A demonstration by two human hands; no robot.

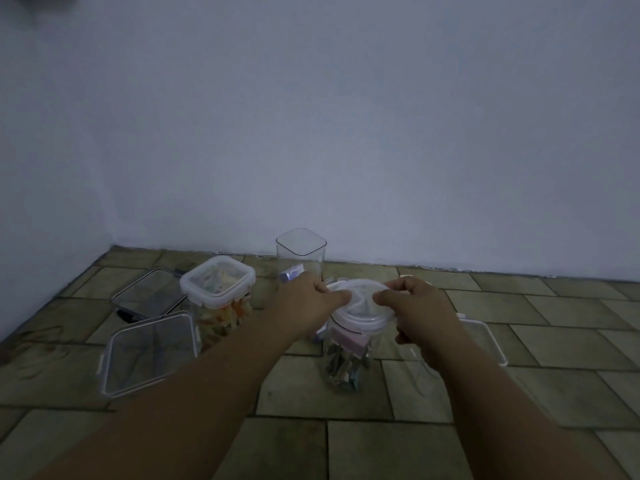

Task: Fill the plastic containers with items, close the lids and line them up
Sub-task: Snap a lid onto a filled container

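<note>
A round clear jar [346, 362] stands on the tiled floor with pink and dark items inside. A round white lid [360, 304] sits on its mouth. My left hand [304, 303] grips the lid's left rim with thumb and fingers. My right hand [419, 310] grips the right rim, fingers curled over the edge. To the left stands a square container [218, 299], lid closed, with colourful items in it. A tall square clear container [300, 258] stands open behind my left hand, something purple low inside it.
A clear square lid [149, 351] lies on the floor at the left, a dark-rimmed one [149, 294] behind it. Part of another clear lid or container [485, 341] shows behind my right wrist. A pale wall [346, 133] rises close behind.
</note>
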